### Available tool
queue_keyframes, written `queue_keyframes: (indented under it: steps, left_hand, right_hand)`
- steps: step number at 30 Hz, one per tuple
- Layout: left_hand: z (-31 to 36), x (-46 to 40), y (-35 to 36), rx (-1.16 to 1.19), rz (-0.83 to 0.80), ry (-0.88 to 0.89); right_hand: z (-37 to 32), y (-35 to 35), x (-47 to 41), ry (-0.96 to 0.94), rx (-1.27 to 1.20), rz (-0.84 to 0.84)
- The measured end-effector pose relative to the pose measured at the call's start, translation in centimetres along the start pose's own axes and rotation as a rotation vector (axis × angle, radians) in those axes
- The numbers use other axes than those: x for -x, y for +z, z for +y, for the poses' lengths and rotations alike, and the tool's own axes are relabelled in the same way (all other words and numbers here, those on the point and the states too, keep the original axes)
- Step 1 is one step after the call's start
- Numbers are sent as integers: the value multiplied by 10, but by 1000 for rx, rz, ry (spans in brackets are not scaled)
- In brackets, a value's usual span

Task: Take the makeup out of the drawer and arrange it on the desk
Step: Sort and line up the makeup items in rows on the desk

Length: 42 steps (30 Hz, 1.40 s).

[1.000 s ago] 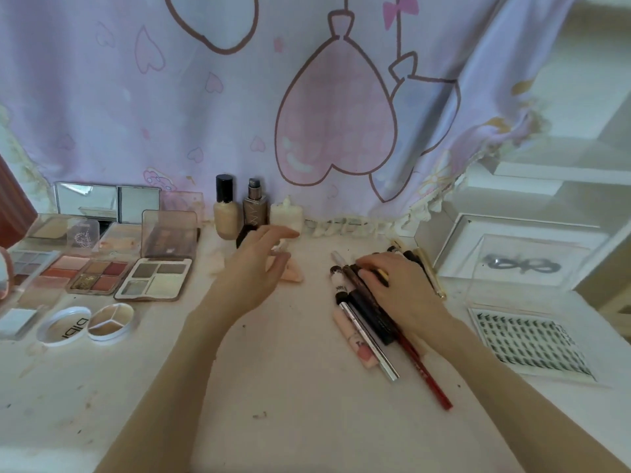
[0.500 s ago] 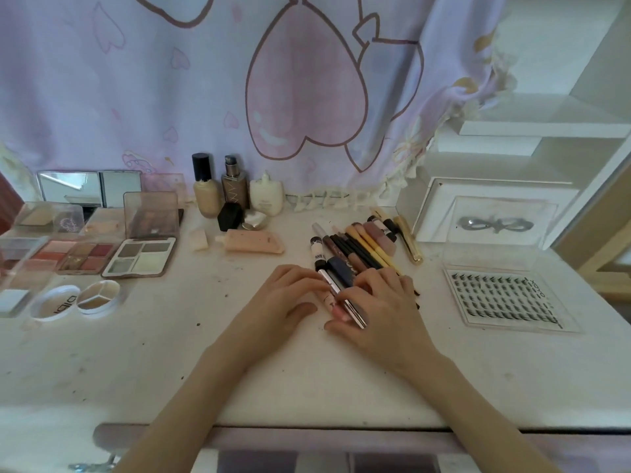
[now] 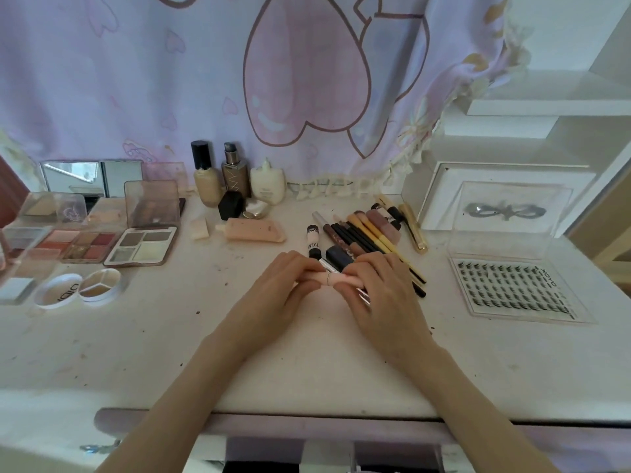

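Both my hands pinch the pink tube (image 3: 328,278), left hand (image 3: 280,288) and right hand (image 3: 379,288) fingers curled on opposite ends, lifting it crosswise just in front of the pencil pile (image 3: 362,240) on the table (image 3: 170,353), probably to line it up there.
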<state>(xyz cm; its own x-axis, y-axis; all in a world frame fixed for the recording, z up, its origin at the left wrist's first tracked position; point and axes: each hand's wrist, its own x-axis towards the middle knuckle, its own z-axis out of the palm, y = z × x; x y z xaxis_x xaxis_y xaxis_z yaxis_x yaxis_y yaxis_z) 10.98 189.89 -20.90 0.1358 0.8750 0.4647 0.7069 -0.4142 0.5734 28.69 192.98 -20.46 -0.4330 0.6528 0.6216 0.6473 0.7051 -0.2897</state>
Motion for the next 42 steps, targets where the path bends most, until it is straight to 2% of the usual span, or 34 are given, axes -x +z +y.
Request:
queue_keyframes:
  steps: [3,6,9,11,16,25,31,33,36,39,42]
  left_hand:
    - [5,3,-6,258,121,-198]
    - [9,9,-14,440,162,-283]
    - [15,13,-20,443,181,-273]
    - [17,15,-27,402,184,-274]
    - [7,23,-53,351,219,-319]
    - [-20,24,-101,131,167,-342]
    - [-28,25,-123,84,104,-393]
    - [-30,24,-129,117,159,-407]
    - [-35,24,-138,163,347,-493]
    - [-44,30,-131,92,496,-586]
    - [-51,37,-106,-35,525,-649]
  right_hand:
    - [-4,-4,-2,125,-318,-113]
    - [-14,-1,-6,166,-460,-232]
    - [-29,9,-13,142,-534,-391]
    - [-38,18,-16,144,-539,-431]
    - [-63,44,-26,150,-575,-431]
    - [-99,79,-52,118,-690,-328]
    - [-104,88,-56,183,-779,-404]
    - [-101,92,-56,227,-782,-443]
    - [-95,95,-58,307,-844,-460]
    - [-93,97,-68,377,-864,-394]
    - [-90,101,-82,341,-758,-291]
